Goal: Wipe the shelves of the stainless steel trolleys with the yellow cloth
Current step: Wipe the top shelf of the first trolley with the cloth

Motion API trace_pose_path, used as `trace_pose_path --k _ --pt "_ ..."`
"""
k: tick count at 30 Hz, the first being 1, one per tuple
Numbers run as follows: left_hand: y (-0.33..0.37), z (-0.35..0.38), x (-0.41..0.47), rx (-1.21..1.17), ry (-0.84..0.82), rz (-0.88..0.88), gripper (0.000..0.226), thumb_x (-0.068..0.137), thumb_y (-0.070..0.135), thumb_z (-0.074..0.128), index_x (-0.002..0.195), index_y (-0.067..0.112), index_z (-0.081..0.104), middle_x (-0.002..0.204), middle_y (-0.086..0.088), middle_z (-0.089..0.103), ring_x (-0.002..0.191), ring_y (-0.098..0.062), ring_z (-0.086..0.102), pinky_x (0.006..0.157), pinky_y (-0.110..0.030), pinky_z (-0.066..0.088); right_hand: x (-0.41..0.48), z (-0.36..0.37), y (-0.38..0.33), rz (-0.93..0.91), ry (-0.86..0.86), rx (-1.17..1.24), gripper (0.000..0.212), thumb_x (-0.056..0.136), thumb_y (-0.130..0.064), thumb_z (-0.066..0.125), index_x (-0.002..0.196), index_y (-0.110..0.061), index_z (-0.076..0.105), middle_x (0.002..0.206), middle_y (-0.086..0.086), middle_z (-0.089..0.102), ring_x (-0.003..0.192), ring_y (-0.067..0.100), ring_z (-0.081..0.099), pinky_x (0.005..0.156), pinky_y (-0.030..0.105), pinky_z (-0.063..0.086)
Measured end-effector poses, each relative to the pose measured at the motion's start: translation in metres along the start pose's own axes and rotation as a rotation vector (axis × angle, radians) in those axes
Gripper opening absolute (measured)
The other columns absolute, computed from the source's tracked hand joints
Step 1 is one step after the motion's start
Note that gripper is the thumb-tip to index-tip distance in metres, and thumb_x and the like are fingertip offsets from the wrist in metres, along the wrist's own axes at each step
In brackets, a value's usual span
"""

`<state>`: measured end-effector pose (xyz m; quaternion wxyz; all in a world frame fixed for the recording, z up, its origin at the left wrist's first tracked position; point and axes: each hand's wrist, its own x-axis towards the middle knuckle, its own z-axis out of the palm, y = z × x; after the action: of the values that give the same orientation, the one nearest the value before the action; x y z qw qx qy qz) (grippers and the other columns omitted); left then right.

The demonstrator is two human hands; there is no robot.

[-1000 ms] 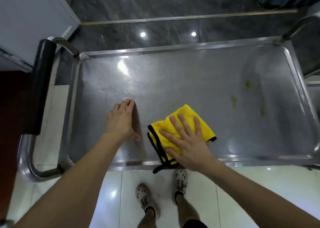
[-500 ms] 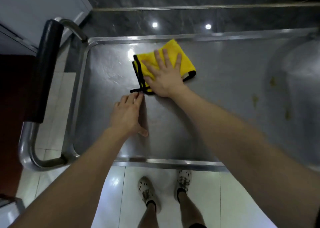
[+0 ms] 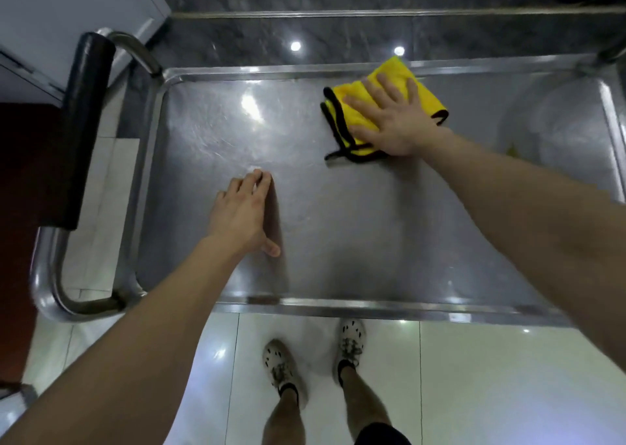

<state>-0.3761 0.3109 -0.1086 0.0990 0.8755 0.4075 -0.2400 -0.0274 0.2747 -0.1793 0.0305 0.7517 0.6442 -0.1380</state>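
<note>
Shelf (image 3: 355,234): open room is being offered across the middle, between the left hand (image 3: 242,214) and the right hand (image 3: 396,119). Passage is being bounded by the raised rim (image 3: 338,304) and, at left, the handle (image 3: 84,133).

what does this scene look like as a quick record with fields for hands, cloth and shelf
right hand: flat on the yellow cloth, pressing it to the shelf near the far rim
left hand: flat on the bare shelf, fingers straight, holding nothing
yellow cloth: folded, black edging
shelf: stainless steel, yellowish stains at the right end, not under the cloth
handle: black grip at the left end
</note>
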Motion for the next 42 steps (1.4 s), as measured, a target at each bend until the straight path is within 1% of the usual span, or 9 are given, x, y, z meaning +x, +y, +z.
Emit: trace_pose_path --k 4,9,13,15,20,22,28,35,42 --pt "-0.001 -0.001 0.0 0.008 0.014 0.006 0.163 0.043 0.067 0.102 0.171 0.019 0.014 0.174 -0.003 0.021 0.153 -0.034 0.031 0.122 -0.052 0.038 0.018 0.007 -0.073 0.201 0.061 0.057 0.075 0.096 -0.08 0.015 0.165 -0.051 0.017 0.179 0.01 -0.002 0.163 0.04 -0.009 0.116 0.083 -0.009" --pt "0.0 -0.001 -0.002 0.011 0.034 0.019 0.155 0.044 0.059 0.103 0.17 0.018 0.021 0.172 -0.005 0.025 0.151 -0.036 0.033 0.12 -0.052 0.04 -0.13 0.074 -0.15 -0.353 0.185 -0.005 0.065 0.105 -0.07 0.036 0.164 -0.045 0.034 0.178 0.012 0.011 0.164 0.044 0.002 0.119 0.081 0.0" --pt "0.001 -0.002 -0.002 0.025 0.011 0.023 0.159 0.043 0.065 0.103 0.17 0.017 0.019 0.172 -0.006 0.024 0.151 -0.037 0.033 0.121 -0.053 0.039 -0.184 0.085 -0.098 -0.697 0.113 -0.035 0.063 0.107 -0.066 0.041 0.166 -0.047 0.028 0.179 -0.002 0.01 0.166 0.031 0.004 0.125 0.073 0.003" --pt "0.002 -0.002 0.0 0.037 0.005 0.017 0.16 0.043 0.065 0.103 0.17 0.016 0.019 0.172 -0.006 0.024 0.15 -0.037 0.034 0.121 -0.054 0.04 -0.164 0.069 -0.037 -0.523 0.13 -0.074 0.064 0.107 -0.069 0.038 0.166 -0.049 0.024 0.179 -0.004 0.011 0.166 0.027 0.004 0.127 0.069 0.003" --pt "0.0 0.005 0.004 0.048 0.042 0.011 0.161 0.038 0.066 0.104 0.168 0.016 0.024 0.169 -0.008 0.029 0.147 -0.038 0.037 0.119 -0.055 0.042 -0.12 0.046 -0.004 0.443 0.235 0.091 0.071 0.1 -0.075 0.029 0.166 -0.05 0.019 0.179 0.002 0.011 0.165 0.031 0.001 0.123 0.075 -0.001" --pt "0.0 0.005 0.004 0.049 0.048 0.015 0.161 0.036 0.065 0.105 0.167 0.016 0.025 0.168 -0.007 0.03 0.146 -0.038 0.037 0.117 -0.055 0.044 -0.133 0.057 -0.051 0.433 0.294 0.063 0.068 0.103 -0.068 0.037 0.166 -0.045 0.026 0.179 0.007 0.012 0.165 0.036 0.002 0.123 0.076 0.0" --pt "0.007 -0.006 -0.008 0.055 0.02 0.022 0.157 0.041 0.059 0.106 0.167 0.015 0.024 0.167 -0.012 0.033 0.148 -0.039 0.038 0.119 -0.054 0.042 -0.258 0.103 -0.113 -0.222 0.23 -0.016 0.061 0.108 -0.067 0.039 0.165 -0.046 0.031 0.179 -0.004 0.012 0.166 0.028 0.003 0.127 0.069 0.005" --pt "0.079 -0.027 -0.032 0.213 0.092 0.096 0.129 0.064 0.051 0.098 0.165 0.02 0.025 0.158 -0.014 0.035 0.146 -0.037 0.04 0.114 -0.05 0.045 -0.316 0.095 -0.049 0.803 0.274 0.093 0.07 0.103 -0.073 0.036 0.167 -0.05 0.018 0.18 0.001 0.007 0.165 0.029 -0.005 0.126 0.07 -0.002" --pt "0.212 -0.041 -0.012 0.106 0.03 0.133 0.15 0.053 0.059 0.102 0.169 0.025 0.013 0.164 -0.012 0.028 0.152 -0.036 0.032 0.116 -0.052 0.042 -0.336 0.109 0.001 0.022 0.233 -0.003 0.069 0.105 -0.072 0.041 0.167 -0.047 0.022 0.18 0.001 0.004 0.165 0.033 -0.001 0.123 0.076 0.009"
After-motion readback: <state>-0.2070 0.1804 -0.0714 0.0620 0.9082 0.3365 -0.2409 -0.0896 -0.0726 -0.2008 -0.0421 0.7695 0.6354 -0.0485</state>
